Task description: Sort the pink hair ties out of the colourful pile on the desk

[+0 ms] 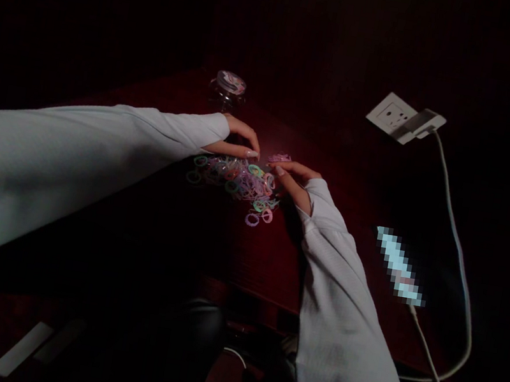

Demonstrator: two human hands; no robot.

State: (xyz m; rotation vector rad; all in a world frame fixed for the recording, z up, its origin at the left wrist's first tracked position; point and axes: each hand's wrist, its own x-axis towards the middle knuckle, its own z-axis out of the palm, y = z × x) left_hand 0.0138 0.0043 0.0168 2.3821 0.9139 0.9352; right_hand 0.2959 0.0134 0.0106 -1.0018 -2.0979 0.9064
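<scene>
Pale sleeves (45,171) are lying nearest the camera. Just under the left hand (242,131) and beside the right hand (303,174), the bands (241,182) are resting in a loose heap on the desk (266,270). They are looking light, soft and springy, likely to tangle; outlying ones on the body side of the right hand are offering rims that should be easiest to pinch. Being round, they are pointing no one way; the heap is stretching from below the left hand slantwise toward the body. Both hands are curving, fingertips near the bands; I cannot tell whether either is gripping one. A pinkish clump (280,157) is lying just beyond the right fingertips, a jar (229,85) beyond the left hand.
</scene>
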